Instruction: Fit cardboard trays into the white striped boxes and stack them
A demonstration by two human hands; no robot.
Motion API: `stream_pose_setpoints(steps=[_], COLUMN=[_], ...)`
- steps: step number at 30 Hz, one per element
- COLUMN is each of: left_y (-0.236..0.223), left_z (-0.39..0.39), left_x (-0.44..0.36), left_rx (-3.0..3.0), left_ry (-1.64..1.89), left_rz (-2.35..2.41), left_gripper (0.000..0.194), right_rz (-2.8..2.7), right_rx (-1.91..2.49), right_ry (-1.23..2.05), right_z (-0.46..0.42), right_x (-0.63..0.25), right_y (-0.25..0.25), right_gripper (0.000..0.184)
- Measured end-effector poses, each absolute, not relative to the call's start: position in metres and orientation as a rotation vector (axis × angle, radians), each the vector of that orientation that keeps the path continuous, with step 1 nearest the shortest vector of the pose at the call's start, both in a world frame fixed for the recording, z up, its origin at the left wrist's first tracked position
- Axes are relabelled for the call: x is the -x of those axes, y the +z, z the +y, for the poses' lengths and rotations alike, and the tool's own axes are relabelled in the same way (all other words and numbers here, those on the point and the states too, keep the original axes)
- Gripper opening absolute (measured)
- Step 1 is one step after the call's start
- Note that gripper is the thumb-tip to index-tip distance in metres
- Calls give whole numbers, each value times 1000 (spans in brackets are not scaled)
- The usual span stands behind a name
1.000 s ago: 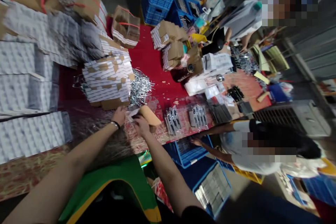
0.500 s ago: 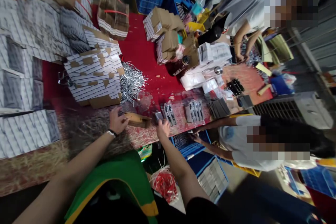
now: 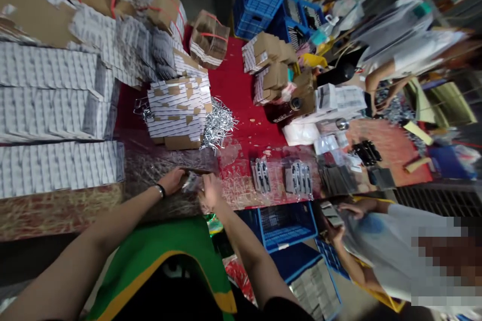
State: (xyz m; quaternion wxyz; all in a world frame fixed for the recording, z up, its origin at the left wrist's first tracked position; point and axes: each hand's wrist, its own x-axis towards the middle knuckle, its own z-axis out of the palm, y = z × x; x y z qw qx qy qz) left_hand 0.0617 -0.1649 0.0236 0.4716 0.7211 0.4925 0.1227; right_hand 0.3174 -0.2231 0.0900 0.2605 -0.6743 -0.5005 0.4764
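My left hand, a dark band at its wrist, curls its fingers on the edge of a flat brown box at the near edge of the table. My right hand is right beside it, closed on a small shiny packet held between the two hands. Motion blur hides the packet's detail.
A stack of white-and-brown cards and a pile of silver metal pieces lie just beyond my hands. Packets of metal tools lie to the right. White card stacks fill the left. A blue crate and a co-worker are at lower right.
My right hand has come back left from the tool packets with a small packet and now meets my left hand. The view has shifted; the co-worker has moved lower.
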Motion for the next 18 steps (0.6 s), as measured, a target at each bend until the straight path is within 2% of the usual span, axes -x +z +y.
stream_pose_setpoints(steps=[3,4,7,9,15,18], left_y=[18,15,5,0,-7,-4], left_z=[-174,-176,-175,-171,-168,-171], left_x=[-35,-29,-28,-38,-51,-47], left_rx=[-1655,-1596,-1457,-1432,-1485,-1526], left_ry=[429,473,523,518,508,480], left_rz=[1162,1137,1177,1274,1301,1309], left_gripper=[60,65,84,98,96,96], right_rz=[-1415,-1320,-991,-965,-1049,-1176], right_rx=[1926,1950,1954,1920,1732,1681], right_ry=[1153,1154,1278,1386,1677,1581], right_z=[-210,-206,-192,-184,-187,-192], right_x=[-321,-328,-349,-355,-354,-349], right_y=[82,77,63,57,55,52], right_gripper=[17,16,24,31,52,37])
